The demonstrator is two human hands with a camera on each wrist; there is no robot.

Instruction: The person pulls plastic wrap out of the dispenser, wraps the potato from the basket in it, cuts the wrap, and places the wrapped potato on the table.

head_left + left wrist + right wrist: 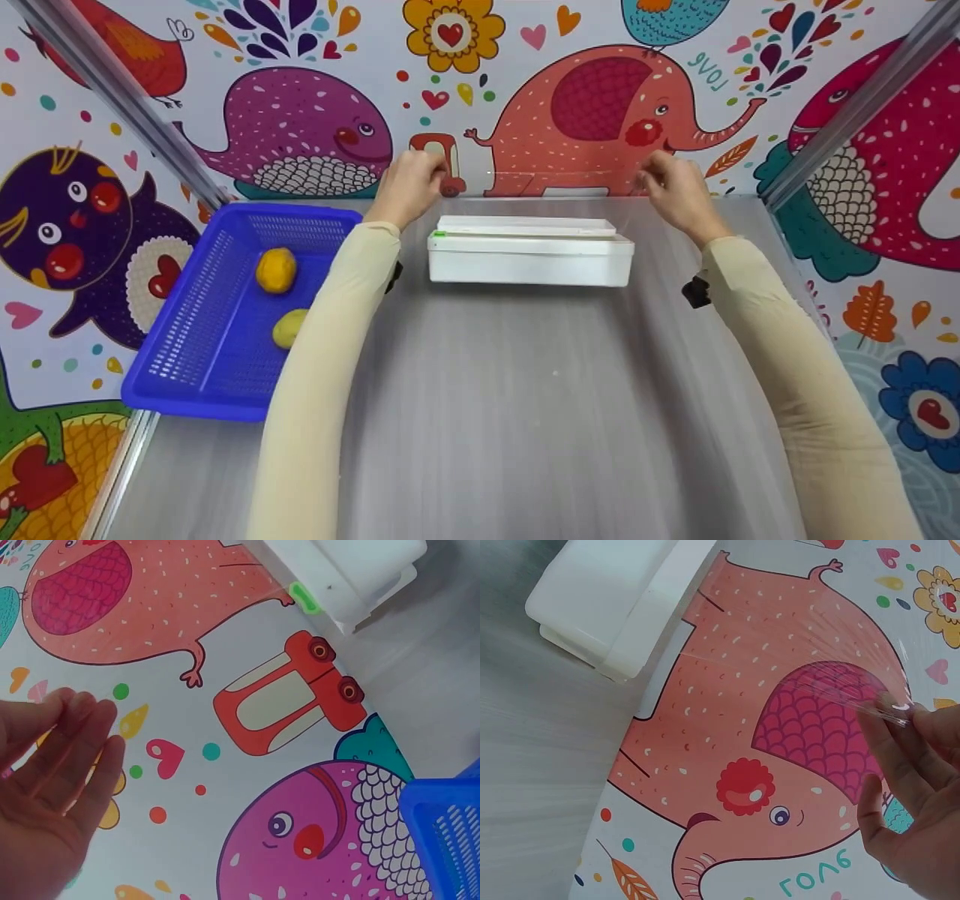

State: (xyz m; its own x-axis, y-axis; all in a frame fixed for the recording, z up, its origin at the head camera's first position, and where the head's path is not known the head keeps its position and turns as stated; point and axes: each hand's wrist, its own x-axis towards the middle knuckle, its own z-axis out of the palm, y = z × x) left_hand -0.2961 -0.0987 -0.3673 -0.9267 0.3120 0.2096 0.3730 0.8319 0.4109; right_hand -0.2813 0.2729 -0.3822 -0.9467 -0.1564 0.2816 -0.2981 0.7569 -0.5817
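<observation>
A white cling film dispenser box (529,264) with a small green piece (304,598) at its left end sits on the table. From it a sheet of clear cling film (832,686) rises, gathered into creases toward my right hand (919,791). Thumb and fingertips of that hand pinch the film's corner. My left hand (409,187) is raised at the far left of the box, thumb against fingertips, at the film's other corner; the film itself barely shows there. Between both hands the film's edge (555,173) appears as a faint line.
To the left stands a blue plastic basket (196,409) holding a yellow-orange fruit (276,271) and a yellow-green fruit (288,328), the latter partly behind my left sleeve. Printed cartoon walls (450,97) with metal corner posts (862,112) enclose the grey table (525,405).
</observation>
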